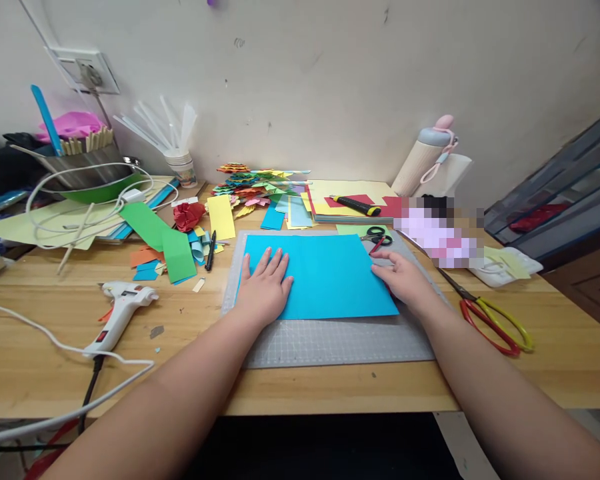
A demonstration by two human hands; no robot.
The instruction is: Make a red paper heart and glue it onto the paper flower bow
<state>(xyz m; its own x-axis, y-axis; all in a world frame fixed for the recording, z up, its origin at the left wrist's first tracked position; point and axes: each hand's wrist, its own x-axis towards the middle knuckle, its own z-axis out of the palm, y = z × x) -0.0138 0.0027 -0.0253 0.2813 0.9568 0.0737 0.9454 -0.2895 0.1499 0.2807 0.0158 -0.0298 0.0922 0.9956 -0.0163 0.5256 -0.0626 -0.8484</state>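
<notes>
A sheet of bright blue paper lies on a grey cutting mat. My left hand rests flat on the sheet's left part, fingers spread. At the right edge of the sheet, my right hand has its fingers bent, with thumb and index finger at the paper's edge. A slim red object shows beside those fingertips; whether they touch it is unclear. Just beyond are small black-handled scissors, lying at the mat's far right.
Left of the mat are a white glue gun with cables, a black pen and green paper. Behind lie folded paper pieces and a yellow-black cutter. Large red-and-yellow-handled scissors lie right, a bottle behind.
</notes>
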